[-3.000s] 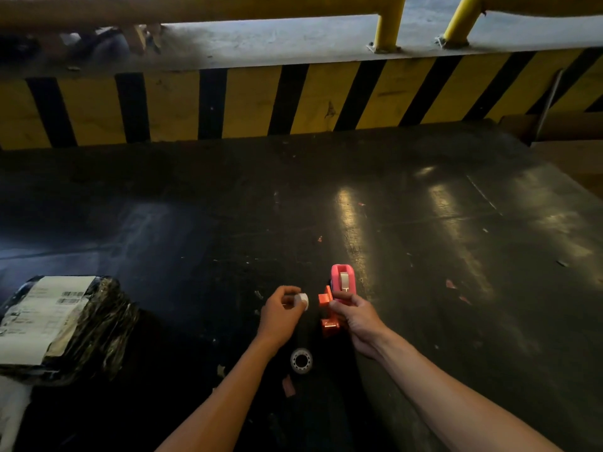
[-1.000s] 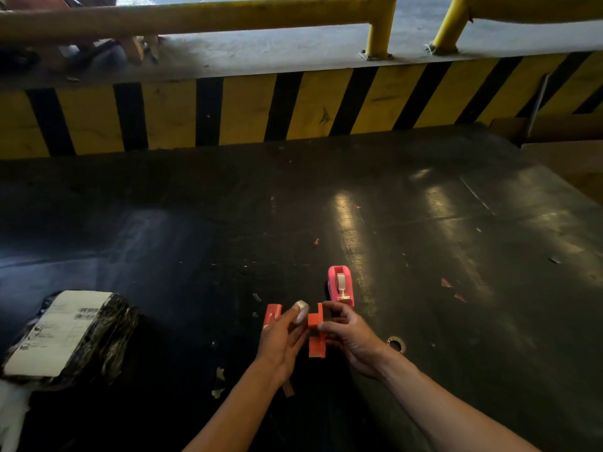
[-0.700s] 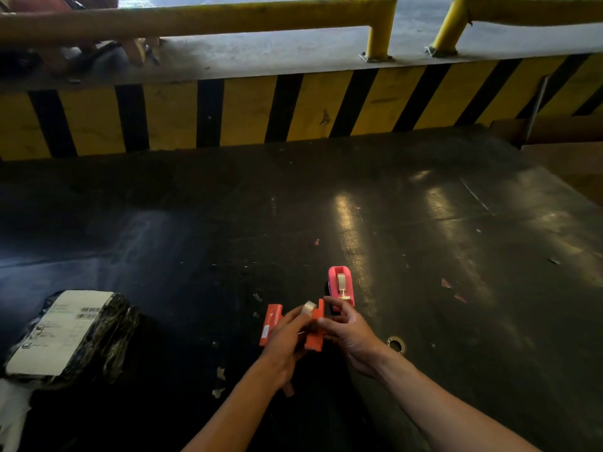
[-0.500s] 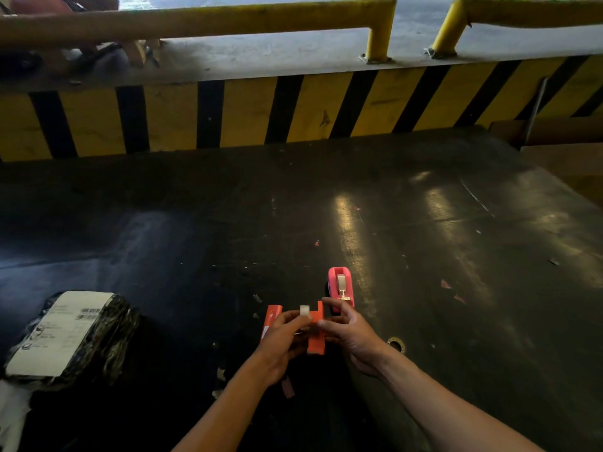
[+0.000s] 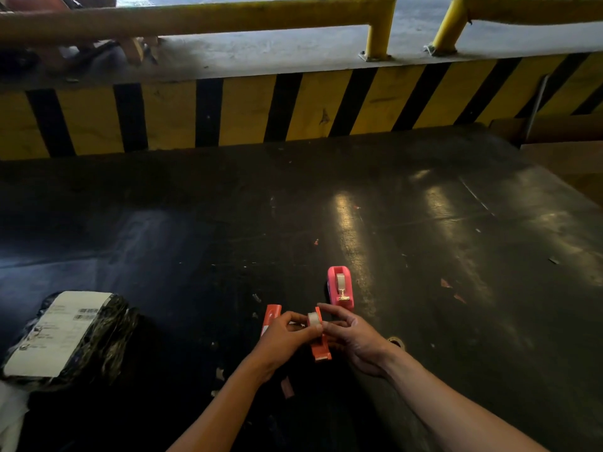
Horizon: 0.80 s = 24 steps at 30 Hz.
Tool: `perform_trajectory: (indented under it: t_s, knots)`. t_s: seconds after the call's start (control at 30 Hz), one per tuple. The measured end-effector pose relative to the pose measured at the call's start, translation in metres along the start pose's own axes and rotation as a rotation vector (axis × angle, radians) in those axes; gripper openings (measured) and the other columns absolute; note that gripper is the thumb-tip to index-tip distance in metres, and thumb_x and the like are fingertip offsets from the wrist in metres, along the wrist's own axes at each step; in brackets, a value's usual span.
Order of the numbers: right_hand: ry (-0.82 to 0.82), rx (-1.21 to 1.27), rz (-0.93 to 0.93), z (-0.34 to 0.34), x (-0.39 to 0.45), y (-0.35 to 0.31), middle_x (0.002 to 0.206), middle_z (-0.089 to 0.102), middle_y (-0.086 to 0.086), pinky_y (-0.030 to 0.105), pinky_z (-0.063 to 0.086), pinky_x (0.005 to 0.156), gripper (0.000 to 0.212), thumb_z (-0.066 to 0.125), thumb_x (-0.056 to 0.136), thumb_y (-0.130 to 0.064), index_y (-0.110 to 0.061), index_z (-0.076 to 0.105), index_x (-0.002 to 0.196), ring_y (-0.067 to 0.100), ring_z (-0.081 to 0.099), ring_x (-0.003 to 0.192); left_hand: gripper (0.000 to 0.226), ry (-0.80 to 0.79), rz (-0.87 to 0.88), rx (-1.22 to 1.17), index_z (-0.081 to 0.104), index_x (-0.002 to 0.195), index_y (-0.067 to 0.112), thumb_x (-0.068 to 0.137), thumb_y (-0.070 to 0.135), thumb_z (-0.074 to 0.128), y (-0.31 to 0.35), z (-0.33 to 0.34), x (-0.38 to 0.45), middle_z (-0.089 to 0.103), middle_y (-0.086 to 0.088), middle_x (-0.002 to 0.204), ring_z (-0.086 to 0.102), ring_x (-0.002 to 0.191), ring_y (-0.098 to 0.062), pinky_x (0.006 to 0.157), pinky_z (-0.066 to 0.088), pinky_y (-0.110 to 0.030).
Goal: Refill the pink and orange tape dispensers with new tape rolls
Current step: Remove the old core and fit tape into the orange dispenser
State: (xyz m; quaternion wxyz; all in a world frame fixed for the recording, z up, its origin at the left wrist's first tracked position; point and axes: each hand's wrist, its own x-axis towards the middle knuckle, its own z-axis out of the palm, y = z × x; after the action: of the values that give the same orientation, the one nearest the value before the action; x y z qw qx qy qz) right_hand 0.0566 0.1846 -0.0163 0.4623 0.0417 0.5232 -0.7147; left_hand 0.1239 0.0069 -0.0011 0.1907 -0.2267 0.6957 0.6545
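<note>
The pink tape dispenser (image 5: 340, 287) stands upright on the black table with a strip of tape showing on top. Just in front of it, both my hands meet around the orange tape dispenser (image 5: 320, 349). My left hand (image 5: 284, 336) pinches a small clear tape roll (image 5: 315, 319) and holds it at the dispenser's top. My right hand (image 5: 357, 337) grips the orange dispenser from the right side. A separate orange piece (image 5: 270, 318) lies flat on the table behind my left hand.
A black plastic-wrapped parcel (image 5: 65, 334) with a white shipping label lies at the left. A small tape ring (image 5: 396, 341) lies by my right wrist. Paper scraps dot the black table (image 5: 424, 256). A yellow-black striped barrier (image 5: 248, 109) runs along the back.
My left hand has brought the tape roll down onto the top of the orange dispenser held by my right hand. An orange piece now lies on the table at the left.
</note>
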Motion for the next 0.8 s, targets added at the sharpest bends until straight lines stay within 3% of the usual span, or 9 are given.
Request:
perform_trajectory:
  t_s: [0.13,0.27,0.37,0.47,0.57,0.8]
  knots:
    - [-0.008,-0.044,0.026,0.001,-0.004,0.0,0.133,0.057,0.021,0.046,0.051,0.101,0.045,0.068,0.088,-0.01,-0.024,0.059,0.13,0.035,0.06,0.121,0.053,0.023,0.019,0.085,0.06,0.121,0.022,0.078,0.048,0.078,-0.004,0.003,-0.002,0.068,0.001,0.118,0.067,0.105,-0.011,0.084,0.052,-0.026]
    - [0.006,0.016,0.035,-0.001,-0.004,0.003,0.13,0.062,0.02,0.044,0.053,0.096,0.044,0.064,0.091,-0.006,-0.021,0.057,0.131,0.034,0.064,0.117,0.055,0.006,0.027,0.153,0.056,0.131,0.026,0.085,0.051,0.07,-0.009,0.0,0.004,0.061,0.003,0.126,0.06,0.113,-0.013,0.087,0.05,-0.027]
    - [0.042,0.052,0.011,0.0,-0.001,0.004,0.123,0.068,0.019,0.044,0.053,0.094,0.04,0.059,0.093,-0.001,-0.02,0.057,0.128,0.032,0.068,0.107,0.049,0.266,0.128,0.215,0.053,0.135,0.022,0.092,0.042,0.065,-0.014,-0.003,0.013,0.058,-0.001,0.123,0.058,0.107,-0.011,0.081,0.049,-0.023]
    - [0.071,0.083,-0.011,-0.003,0.002,0.003,0.125,0.066,0.02,0.049,0.048,0.102,0.044,0.06,0.091,0.0,-0.018,0.056,0.131,0.031,0.067,0.105,0.052,0.504,0.139,0.461,0.046,0.14,0.025,0.093,0.032,0.066,-0.02,-0.012,0.022,0.046,-0.008,0.138,0.052,0.12,-0.02,0.097,0.048,-0.033]
    - [0.084,0.092,0.0,-0.006,0.003,0.003,0.126,0.066,0.02,0.049,0.048,0.103,0.046,0.062,0.089,0.0,-0.019,0.056,0.132,0.033,0.065,0.11,0.065,0.446,0.018,0.667,0.03,0.152,0.031,0.095,0.033,0.062,-0.027,-0.021,0.03,0.032,-0.011,0.148,0.039,0.133,-0.031,0.105,0.042,-0.042]
    - [0.095,0.103,0.034,-0.007,0.002,0.005,0.131,0.063,0.02,0.045,0.053,0.092,0.048,0.061,0.09,0.0,-0.019,0.055,0.133,0.035,0.063,0.116,0.078,0.318,-0.066,0.745,0.019,0.155,0.04,0.094,0.018,0.063,-0.027,-0.036,0.047,0.034,-0.015,0.147,0.043,0.13,-0.032,0.106,0.045,-0.046]
